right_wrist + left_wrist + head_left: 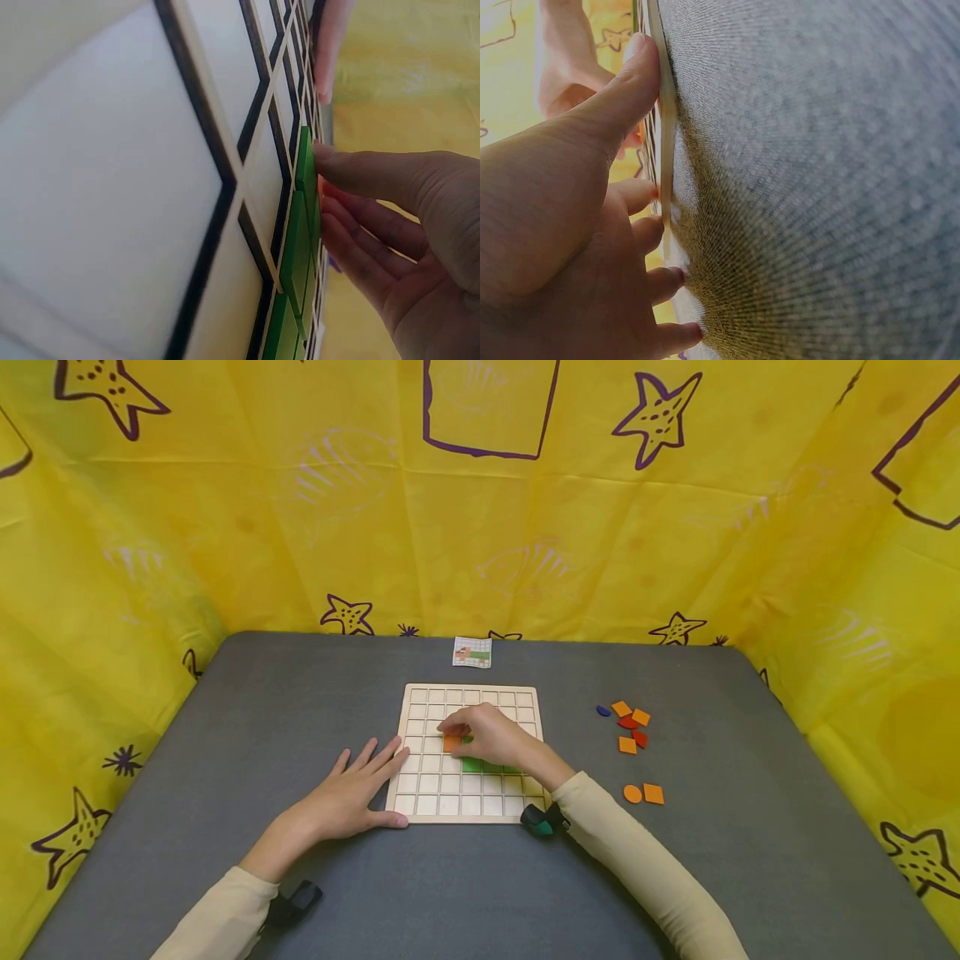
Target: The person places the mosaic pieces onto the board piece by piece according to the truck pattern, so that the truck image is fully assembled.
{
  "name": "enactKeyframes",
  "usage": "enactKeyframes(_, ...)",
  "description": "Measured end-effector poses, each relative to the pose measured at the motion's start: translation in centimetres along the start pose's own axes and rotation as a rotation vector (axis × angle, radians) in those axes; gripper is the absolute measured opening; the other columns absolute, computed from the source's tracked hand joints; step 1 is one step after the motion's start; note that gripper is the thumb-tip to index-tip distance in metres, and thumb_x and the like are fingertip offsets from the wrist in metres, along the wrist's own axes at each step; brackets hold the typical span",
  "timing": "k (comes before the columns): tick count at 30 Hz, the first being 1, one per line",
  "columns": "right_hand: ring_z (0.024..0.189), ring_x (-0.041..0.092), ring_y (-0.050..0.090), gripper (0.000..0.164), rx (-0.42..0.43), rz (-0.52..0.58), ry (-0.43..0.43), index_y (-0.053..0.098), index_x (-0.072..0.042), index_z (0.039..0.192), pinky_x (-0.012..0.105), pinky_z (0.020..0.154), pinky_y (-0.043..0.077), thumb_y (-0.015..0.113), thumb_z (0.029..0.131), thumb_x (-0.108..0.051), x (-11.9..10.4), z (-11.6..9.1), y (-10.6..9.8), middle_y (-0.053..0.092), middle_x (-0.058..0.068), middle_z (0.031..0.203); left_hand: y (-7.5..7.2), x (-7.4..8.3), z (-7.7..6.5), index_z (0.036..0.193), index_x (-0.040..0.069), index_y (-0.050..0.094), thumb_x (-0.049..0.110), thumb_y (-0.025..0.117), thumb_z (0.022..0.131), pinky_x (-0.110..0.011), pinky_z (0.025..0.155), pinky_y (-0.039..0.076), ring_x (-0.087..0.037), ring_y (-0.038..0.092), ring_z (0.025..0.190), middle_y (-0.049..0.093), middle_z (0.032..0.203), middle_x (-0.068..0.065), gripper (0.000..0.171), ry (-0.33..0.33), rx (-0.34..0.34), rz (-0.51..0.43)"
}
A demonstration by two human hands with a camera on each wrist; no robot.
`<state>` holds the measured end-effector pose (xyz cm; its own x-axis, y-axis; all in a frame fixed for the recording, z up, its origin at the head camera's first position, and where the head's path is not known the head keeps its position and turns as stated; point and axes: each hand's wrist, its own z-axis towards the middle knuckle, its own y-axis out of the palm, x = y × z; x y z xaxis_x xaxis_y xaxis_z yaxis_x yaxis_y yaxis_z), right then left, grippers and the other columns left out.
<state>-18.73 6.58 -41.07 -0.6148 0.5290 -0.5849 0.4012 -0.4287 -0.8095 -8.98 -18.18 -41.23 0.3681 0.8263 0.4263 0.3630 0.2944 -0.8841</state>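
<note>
A wooden grid board (pixel 427 782) lies on the grey table. My right hand (pixel 491 735) is over its middle, thumb and fingers around an orange square tile (pixel 452 743) in one of the cells. In the right wrist view, the fingertips mostly cover that tile and only a sliver of orange shows. Green tiles (pixel 295 247) sit in cells close beside the fingers, partly hidden under the hand in the head view. My left hand (pixel 341 797) lies flat with spread fingers at the board's left side, its fingertips and thumb touching the edge.
Right of the board lie loose orange squares (pixel 653 794), an orange circle (pixel 633 793), red pieces (pixel 639 739) and a blue piece (pixel 603 711). Behind the board is a small picture card (pixel 472 652). Yellow patterned cloth (pixel 480 543) encloses the table's back and sides.
</note>
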Motion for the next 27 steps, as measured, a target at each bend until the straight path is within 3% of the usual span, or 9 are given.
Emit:
enactKeyframes(10,0.100,0.015,0.067,0.034,0.018,0.012,0.022,0.070,-0.005,0.118,0.027,0.088,0.052,0.077,0.085,-0.010,0.0,-0.5,-0.6,0.072,0.005,0.111,0.0,0.1,0.1,0.156,0.009,0.026,0.059,0.069,0.082,-0.072,0.108,0.007,-0.049,0.011,0.145,0.016,0.162,-0.014,0.099,-0.002,0.000,0.013)
enactKeyframes(27,0.099,0.021,0.066,0.034,0.099,0.055,-0.016,0.069,0.000,0.118,0.033,0.089,0.052,0.076,0.085,-0.005,1.2,-3.2,-2.8,0.071,0.010,0.112,0.0,0.1,0.1,0.156,0.010,0.025,0.060,0.069,0.081,-0.072,0.109,0.006,-0.048,0.010,0.146,0.015,0.163,-0.013,0.100,-0.006,-0.004,-0.005)
